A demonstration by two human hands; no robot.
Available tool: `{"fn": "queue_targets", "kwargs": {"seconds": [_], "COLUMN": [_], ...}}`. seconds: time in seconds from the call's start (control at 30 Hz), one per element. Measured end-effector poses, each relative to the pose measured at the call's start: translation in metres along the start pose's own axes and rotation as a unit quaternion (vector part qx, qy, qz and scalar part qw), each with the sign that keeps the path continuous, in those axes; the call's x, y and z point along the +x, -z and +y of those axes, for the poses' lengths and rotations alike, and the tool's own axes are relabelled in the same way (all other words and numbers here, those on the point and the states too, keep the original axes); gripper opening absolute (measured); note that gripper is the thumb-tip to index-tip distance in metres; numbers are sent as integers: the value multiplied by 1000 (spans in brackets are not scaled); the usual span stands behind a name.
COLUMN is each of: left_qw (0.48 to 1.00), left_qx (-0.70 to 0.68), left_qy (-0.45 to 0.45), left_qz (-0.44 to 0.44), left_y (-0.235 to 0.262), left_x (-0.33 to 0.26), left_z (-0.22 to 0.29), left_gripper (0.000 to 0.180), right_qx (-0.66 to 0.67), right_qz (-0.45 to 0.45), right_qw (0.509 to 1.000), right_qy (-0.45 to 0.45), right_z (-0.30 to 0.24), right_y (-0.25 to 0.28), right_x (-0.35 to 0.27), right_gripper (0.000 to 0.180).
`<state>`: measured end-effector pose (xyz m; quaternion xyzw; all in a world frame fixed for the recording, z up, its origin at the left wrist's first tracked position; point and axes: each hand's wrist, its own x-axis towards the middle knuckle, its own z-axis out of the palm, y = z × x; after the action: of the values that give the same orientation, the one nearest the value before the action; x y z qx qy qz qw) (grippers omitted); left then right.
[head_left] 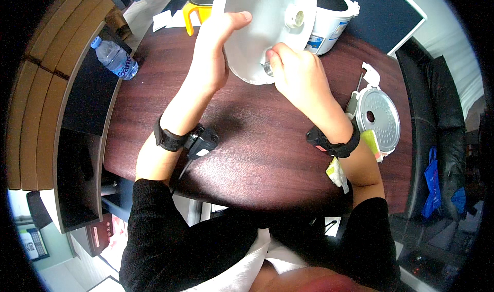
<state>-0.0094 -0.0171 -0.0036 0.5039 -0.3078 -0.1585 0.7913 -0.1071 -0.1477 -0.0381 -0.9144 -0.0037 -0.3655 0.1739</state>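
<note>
Nearest, both forearms rise from the lower edge over the table (pixel 247 153), each with a black wrist strap. Above the table's middle the left hand (pixel 213 55) grasps the white lid (pixel 267 24), thumb laid along its pale inner face, the other fingers hidden behind the rim. The right hand (pixel 296 78) has its fingers bunched tight at a small metal part on the lid's lower edge; whether they pinch it I cannot tell. The lid is held tilted, inner face toward the camera, its long axis running up and away. Right of the lid lies a round metal plate (pixel 380 118). Behind it stand a white cooker (pixel 332 19) and a yellow jug (pixel 198 6); a bottle (pixel 116 59) lies far left.
</note>
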Motion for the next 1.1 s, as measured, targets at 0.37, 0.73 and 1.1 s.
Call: {"fn": "queue_targets", "kwargs": {"seconds": [0.37,0.73,1.1], "left_qw": [987,923,968], "left_qx": [117,317,200], "left_qy": [-95,-205,-126], "left_qz": [-51,-72,-83], "left_y": [0,-18,-21], "left_x": [-6,-14,-19], "left_z": [-6,1,12], "left_gripper": [27,40,37], "right_qx": [237,665,585], "right_qz": [11,-51,-105], "right_qw": [951,627,715], "right_qy": [-199,-404,-367], "right_z": [-6,-6,-6], "right_y": [-17,-8,-1], "right_x": [-3,-2,2], "right_gripper": [28,31,32]}}
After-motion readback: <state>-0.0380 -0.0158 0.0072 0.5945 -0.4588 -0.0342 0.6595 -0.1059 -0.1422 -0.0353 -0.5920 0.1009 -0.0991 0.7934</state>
